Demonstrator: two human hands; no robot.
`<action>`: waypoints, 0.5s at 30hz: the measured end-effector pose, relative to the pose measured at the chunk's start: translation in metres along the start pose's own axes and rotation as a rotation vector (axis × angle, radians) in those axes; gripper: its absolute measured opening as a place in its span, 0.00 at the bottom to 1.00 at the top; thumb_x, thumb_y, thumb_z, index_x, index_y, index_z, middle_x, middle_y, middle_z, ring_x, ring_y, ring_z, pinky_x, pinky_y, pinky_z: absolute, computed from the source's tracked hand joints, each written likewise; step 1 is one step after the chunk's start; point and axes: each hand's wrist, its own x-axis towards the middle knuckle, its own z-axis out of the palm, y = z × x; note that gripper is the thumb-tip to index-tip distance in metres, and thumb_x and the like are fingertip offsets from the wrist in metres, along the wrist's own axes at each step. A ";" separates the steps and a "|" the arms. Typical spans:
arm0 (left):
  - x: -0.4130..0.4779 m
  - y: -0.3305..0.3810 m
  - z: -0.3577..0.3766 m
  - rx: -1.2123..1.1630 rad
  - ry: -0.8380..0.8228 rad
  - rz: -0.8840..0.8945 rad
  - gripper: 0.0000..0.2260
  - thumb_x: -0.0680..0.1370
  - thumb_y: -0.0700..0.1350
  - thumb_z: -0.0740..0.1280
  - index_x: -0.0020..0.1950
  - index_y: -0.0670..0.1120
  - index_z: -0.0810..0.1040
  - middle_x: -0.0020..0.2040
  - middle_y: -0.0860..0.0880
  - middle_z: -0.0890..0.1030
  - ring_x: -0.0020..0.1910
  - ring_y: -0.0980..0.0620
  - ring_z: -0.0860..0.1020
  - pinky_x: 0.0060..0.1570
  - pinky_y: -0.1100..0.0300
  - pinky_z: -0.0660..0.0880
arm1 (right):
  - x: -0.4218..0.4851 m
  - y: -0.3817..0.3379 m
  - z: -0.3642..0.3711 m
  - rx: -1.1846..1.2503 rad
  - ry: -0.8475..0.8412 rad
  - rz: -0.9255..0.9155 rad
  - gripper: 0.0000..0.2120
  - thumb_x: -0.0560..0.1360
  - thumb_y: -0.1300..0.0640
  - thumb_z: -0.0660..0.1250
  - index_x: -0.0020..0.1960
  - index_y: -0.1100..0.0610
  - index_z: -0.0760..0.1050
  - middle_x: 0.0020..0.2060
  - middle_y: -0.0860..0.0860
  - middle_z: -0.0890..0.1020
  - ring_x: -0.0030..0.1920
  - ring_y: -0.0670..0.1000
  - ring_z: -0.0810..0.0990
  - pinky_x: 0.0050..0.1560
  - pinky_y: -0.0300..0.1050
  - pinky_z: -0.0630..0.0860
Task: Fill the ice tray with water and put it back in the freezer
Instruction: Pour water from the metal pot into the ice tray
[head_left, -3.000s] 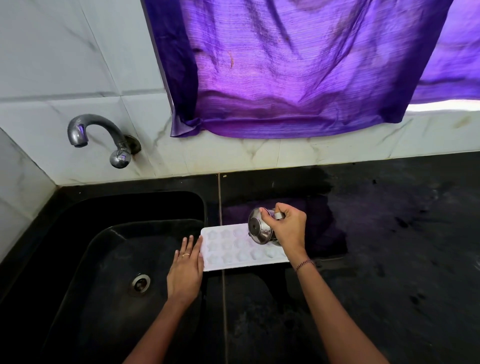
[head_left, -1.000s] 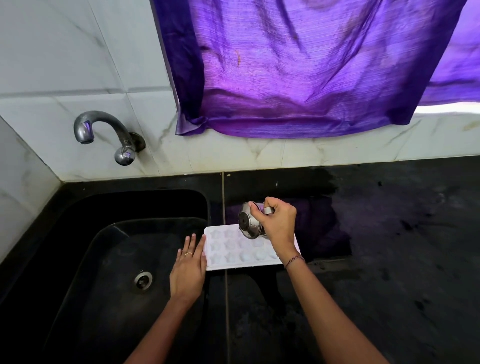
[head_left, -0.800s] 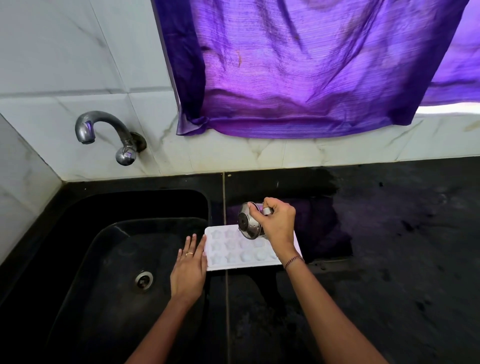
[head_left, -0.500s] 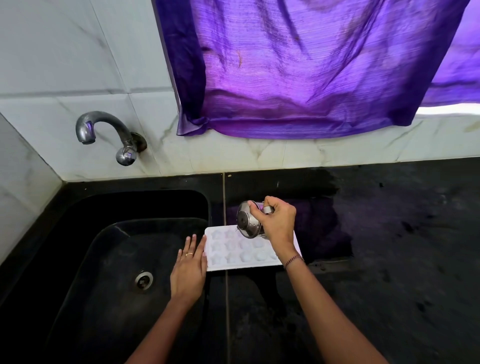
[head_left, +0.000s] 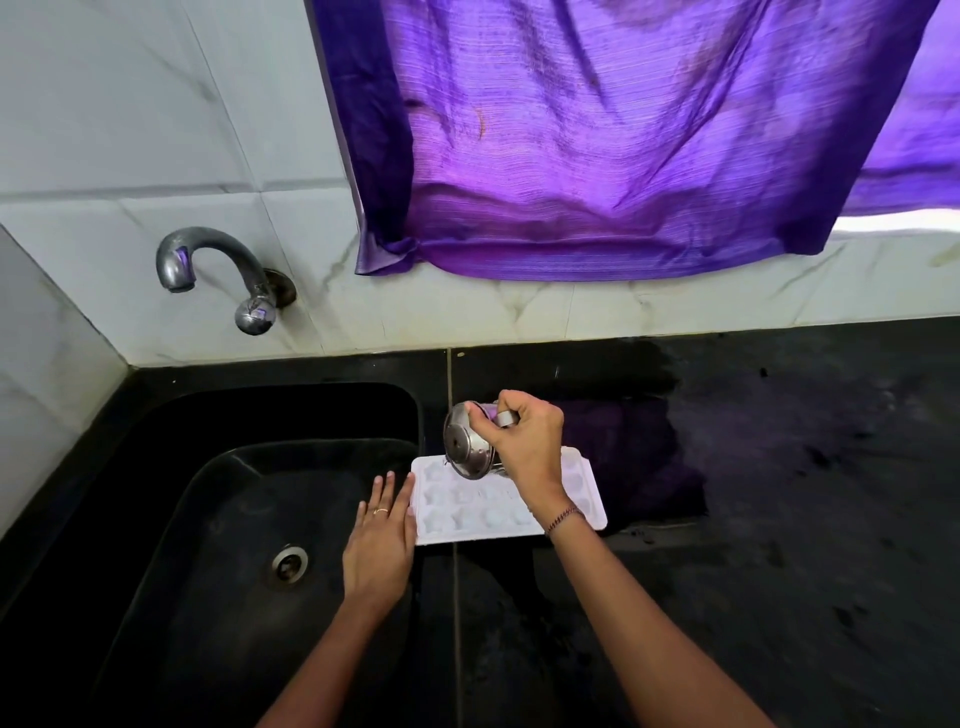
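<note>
Now the right hand (head_left: 524, 447), clasping the tipped steel cup (head_left: 467, 447), has moved sinkward along the ice tray (head_left: 467, 519), which lies just right of the sink (head_left: 311, 410). The left hand (head_left: 379, 540) braces its edge with straight fingers. Filling seems nearly done.

A home kitchen: black sink (head_left: 156, 519), wall tap (head_left: 218, 270) (curved spout), tiled wall (head_left: 130, 130), purple curtain (head_left: 623, 145).

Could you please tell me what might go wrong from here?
The steel cup is tipped steeply in the right hand, so water could overshoot the ice tray onto the counter. The left hand only touches the tray's end with straight fingers beside the sink, so it might slide.
</note>
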 end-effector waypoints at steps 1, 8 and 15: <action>0.000 0.000 0.000 -0.003 0.002 0.000 0.32 0.74 0.56 0.32 0.77 0.52 0.54 0.77 0.49 0.55 0.77 0.54 0.48 0.74 0.58 0.47 | 0.000 -0.001 0.001 -0.007 -0.010 -0.006 0.29 0.68 0.59 0.75 0.26 0.46 0.55 0.21 0.44 0.59 0.26 0.48 0.60 0.28 0.40 0.60; -0.001 0.001 -0.001 -0.006 0.006 0.002 0.33 0.73 0.56 0.32 0.77 0.51 0.53 0.77 0.49 0.54 0.76 0.54 0.48 0.73 0.58 0.47 | -0.001 -0.007 0.006 -0.048 -0.048 -0.049 0.26 0.68 0.59 0.74 0.26 0.49 0.57 0.22 0.43 0.59 0.25 0.46 0.58 0.27 0.45 0.62; -0.001 0.001 -0.001 -0.008 0.010 0.006 0.33 0.74 0.56 0.32 0.77 0.51 0.53 0.77 0.48 0.55 0.76 0.55 0.47 0.73 0.58 0.47 | 0.000 -0.007 0.007 -0.079 -0.041 -0.070 0.23 0.68 0.58 0.74 0.27 0.56 0.60 0.22 0.43 0.59 0.25 0.46 0.58 0.27 0.41 0.59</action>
